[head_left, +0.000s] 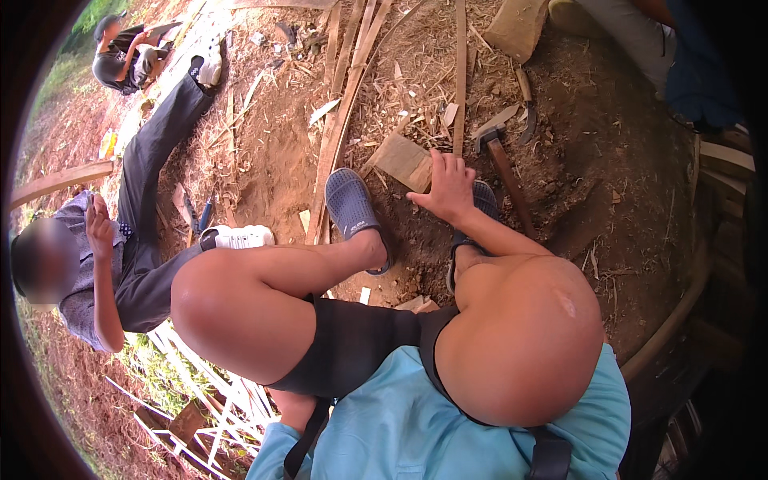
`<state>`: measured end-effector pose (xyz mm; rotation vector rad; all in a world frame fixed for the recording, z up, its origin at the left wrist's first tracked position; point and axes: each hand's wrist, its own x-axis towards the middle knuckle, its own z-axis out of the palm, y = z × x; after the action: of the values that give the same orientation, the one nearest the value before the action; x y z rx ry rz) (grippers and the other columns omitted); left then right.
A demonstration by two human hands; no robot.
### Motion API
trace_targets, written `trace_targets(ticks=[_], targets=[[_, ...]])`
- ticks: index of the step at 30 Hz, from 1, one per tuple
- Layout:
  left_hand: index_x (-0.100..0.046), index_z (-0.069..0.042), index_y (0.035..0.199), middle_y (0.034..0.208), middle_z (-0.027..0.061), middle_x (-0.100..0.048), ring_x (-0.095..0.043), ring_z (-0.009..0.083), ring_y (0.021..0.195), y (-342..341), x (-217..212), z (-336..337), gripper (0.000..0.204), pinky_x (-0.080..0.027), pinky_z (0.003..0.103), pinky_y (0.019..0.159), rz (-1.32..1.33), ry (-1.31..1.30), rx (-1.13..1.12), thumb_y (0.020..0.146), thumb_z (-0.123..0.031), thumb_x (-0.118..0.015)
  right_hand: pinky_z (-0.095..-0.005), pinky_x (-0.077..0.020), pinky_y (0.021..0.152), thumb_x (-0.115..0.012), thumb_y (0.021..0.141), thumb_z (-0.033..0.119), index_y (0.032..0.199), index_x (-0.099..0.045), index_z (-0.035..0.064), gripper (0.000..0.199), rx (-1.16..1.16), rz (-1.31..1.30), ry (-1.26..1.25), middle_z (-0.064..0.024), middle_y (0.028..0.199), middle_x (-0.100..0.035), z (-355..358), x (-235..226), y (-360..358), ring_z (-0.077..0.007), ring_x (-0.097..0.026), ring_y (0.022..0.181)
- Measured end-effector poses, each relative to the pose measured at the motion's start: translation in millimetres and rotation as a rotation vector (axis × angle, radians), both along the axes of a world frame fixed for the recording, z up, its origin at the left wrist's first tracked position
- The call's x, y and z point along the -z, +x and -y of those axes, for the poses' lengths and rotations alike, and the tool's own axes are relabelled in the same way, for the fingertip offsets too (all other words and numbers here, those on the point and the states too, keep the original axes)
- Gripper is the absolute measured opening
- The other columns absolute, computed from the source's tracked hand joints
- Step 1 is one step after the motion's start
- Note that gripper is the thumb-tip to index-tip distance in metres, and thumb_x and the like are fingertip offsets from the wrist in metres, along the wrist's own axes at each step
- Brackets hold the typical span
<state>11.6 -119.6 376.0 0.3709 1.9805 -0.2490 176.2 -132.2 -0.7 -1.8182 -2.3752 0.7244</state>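
I squat on bare dirt with both knees up. My right hand (448,190) reaches forward between my knees, fingers spread and palm down. Its fingertips lie at the right edge of a small flat wooden block (402,160) on the ground, and it grips nothing. A hammer-like tool (502,164) with a metal head and wooden handle lies just right of the hand. My blue slip-on shoes (350,205) flank the hand. My left hand is hidden; only a bit of that arm shows below my left thigh.
Long split wooden strips (340,120) run from my left shoe to the top, amid chips and shavings. A person (120,272) in grey with white shoes sits at left, another sits far top left, a third at top right. A wood chunk (517,26) lies at top. White slats (208,400) lie at lower left.
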Motion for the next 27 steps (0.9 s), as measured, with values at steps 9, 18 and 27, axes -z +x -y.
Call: trace_targets(ticks=[9,18,27], targets=[[-0.061,-0.003,0.118,0.111,0.0139,-0.065,-0.064,0.0225,0.102,-15,1,-15,0.045,-0.055,0.032,0.086,0.058,-0.074,-0.019,0.088,-0.037,-0.058,-0.0538,-0.0369,0.093,-0.060,0.088,0.043,0.137,-0.044,0.0123,0.060,0.238,-0.106,-0.081,-0.0136,0.123,-0.052,27,2,61,-0.0329,-0.048,0.117],[-0.060,-0.003,0.118,0.112,0.0145,-0.065,-0.064,0.0226,0.102,-25,-4,-16,0.045,-0.056,0.032,0.085,0.111,-0.115,-0.014,0.089,-0.037,-0.058,-0.0566,-0.0381,0.095,-0.064,0.087,0.043,0.128,-0.048,0.0140,0.053,0.498,0.305,-0.220,-0.0124,0.124,-0.050,34,31,143,-0.0334,-0.046,0.122],[-0.059,-0.002,0.119,0.112,0.0151,-0.064,-0.064,0.0227,0.102,-34,-6,21,0.046,-0.056,0.032,0.085,0.138,-0.059,-0.028,0.089,-0.037,-0.058,-0.0524,-0.0430,0.093,-0.062,0.091,0.030,0.121,-0.047,0.0061,0.041,0.643,0.053,-0.235,-0.0192,0.116,-0.058,31,35,124,-0.0393,-0.055,0.114]])
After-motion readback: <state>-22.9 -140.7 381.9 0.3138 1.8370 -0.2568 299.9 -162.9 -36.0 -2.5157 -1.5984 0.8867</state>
